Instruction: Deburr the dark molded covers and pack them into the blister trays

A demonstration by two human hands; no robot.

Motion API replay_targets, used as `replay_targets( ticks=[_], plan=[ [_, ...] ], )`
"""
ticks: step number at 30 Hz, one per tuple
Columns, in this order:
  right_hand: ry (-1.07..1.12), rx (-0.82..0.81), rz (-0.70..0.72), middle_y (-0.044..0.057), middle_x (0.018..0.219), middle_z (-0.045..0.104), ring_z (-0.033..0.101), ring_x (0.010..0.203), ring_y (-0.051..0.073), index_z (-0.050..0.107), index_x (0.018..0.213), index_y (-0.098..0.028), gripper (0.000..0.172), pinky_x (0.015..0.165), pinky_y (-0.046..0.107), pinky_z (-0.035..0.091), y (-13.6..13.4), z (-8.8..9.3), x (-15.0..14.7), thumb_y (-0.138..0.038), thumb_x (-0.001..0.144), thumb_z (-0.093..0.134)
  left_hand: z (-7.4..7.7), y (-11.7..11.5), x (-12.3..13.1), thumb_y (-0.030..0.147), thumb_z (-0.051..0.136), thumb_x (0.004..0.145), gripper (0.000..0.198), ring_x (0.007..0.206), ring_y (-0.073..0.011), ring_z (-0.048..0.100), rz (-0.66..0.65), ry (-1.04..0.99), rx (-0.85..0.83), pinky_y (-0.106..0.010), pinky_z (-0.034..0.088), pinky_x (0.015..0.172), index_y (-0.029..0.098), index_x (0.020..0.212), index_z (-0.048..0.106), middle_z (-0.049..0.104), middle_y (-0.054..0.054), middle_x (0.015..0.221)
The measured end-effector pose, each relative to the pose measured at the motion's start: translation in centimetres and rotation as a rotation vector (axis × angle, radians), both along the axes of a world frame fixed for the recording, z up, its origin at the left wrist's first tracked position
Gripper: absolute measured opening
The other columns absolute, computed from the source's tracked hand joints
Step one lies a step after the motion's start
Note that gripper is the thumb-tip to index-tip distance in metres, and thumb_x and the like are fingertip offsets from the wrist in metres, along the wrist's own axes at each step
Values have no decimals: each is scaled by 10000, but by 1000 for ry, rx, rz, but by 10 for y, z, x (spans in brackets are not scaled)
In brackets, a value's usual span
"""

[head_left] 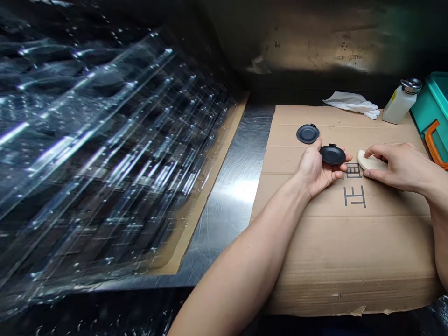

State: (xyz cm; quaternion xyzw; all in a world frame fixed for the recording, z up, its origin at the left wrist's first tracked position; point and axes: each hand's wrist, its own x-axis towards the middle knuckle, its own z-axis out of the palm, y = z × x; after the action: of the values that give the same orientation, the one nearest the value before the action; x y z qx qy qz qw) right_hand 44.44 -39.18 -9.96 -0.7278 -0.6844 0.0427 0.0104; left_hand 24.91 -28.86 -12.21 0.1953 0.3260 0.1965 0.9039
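Note:
My left hand [320,170], palm up, holds a small black oval plastic cap [333,154] with a tab on its far edge. Another black oval cap [308,133], of the same look, lies on the cardboard just beyond that hand. To the right, my right hand [397,163] is closed on a cream-white pad [373,161], which looks like a sponge or powder puff; its right part is hidden under my fingers. The pad is at the cardboard surface, apart from the held cap; I cannot tell whether it touches the cardboard.
Flattened cardboard [301,242] with printed characters covers the right of the metal table [234,186]. Clear plastic trays [115,140] stack on the left. At the back right are a white cloth or glove [352,102], a pump bottle [401,103] and a teal box [432,107] with an orange handle.

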Motion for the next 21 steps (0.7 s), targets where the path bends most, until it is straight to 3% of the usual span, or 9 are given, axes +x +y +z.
replay_targets(
  ticks=[4,7,10,13,17,21],
  plan=[
    [-1,10,-9,103,1169,718,645,1085,367,691,1230,-292,560,855,464,481,-2,9,-1,-685,840,607,0,-1,1,472,210,1072,545,488,-153,565,48,-9,-20,-216,426,389,97,1034,603,676,-137,743],
    [-75,104,-177,156,1299,659,587,1177,436,679,1218,-273,606,834,518,484,-5,12,11,-733,834,588,0,0,1,450,217,1078,526,513,-145,579,95,-20,-61,-206,473,428,91,1037,599,679,-143,762],
    [-49,40,-355,141,1014,724,651,918,371,694,1059,-256,466,724,470,478,-5,10,26,-645,804,654,0,0,2,452,227,1081,511,549,-146,608,123,-24,-73,-205,504,465,93,1049,590,692,-153,806],
    [54,4,-304,66,725,682,611,691,275,699,913,-264,246,658,402,434,-3,8,31,-491,840,637,-3,-1,4,460,229,1082,516,564,-159,628,110,-32,-29,-227,518,480,95,1044,590,700,-150,812],
    [134,357,-328,59,865,726,630,743,247,691,1006,-240,224,687,370,444,2,10,30,-375,887,558,-9,-5,7,505,246,1077,536,548,-173,624,76,-50,79,-263,500,479,108,1025,602,709,-140,804],
    [40,589,-437,111,1070,730,644,964,285,669,1167,-208,343,837,403,489,20,21,51,-333,940,444,-17,-6,10,542,295,1066,534,549,-175,624,9,-92,166,-268,474,490,116,1014,612,718,-149,812]
  ],
)
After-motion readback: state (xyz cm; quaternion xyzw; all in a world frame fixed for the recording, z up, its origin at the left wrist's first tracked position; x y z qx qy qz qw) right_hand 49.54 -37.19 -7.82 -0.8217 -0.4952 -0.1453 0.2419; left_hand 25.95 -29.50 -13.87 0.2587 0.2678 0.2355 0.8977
